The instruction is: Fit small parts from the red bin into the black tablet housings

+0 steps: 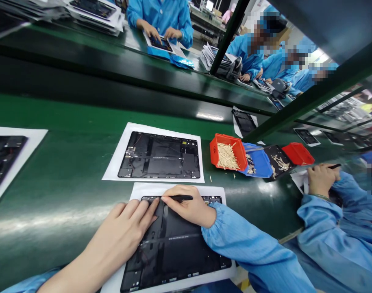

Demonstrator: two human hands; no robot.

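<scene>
While the bare right hand (188, 205) pinches a slim black pen-like tool (184, 198) between thumb and fingers, at the far edge of an opened black rectangular tablet body (186, 252), the bare left hand (127, 221) lies palm down over the tablet body's left part, fingers extended and slightly apart, index fingertip close beside the right hand's. Under the tablet body is a flat white paper sheet (149, 189). Just beyond the tablet body lies a second black tablet shell (161, 156) on white paper; beyond its far right corner stands a red plastic bin (214, 152) of thin cream-coloured slivers (227, 156). Well right of the tablet body, a co-worker's hand (320, 179) holds a dark tool (335, 166).
</scene>
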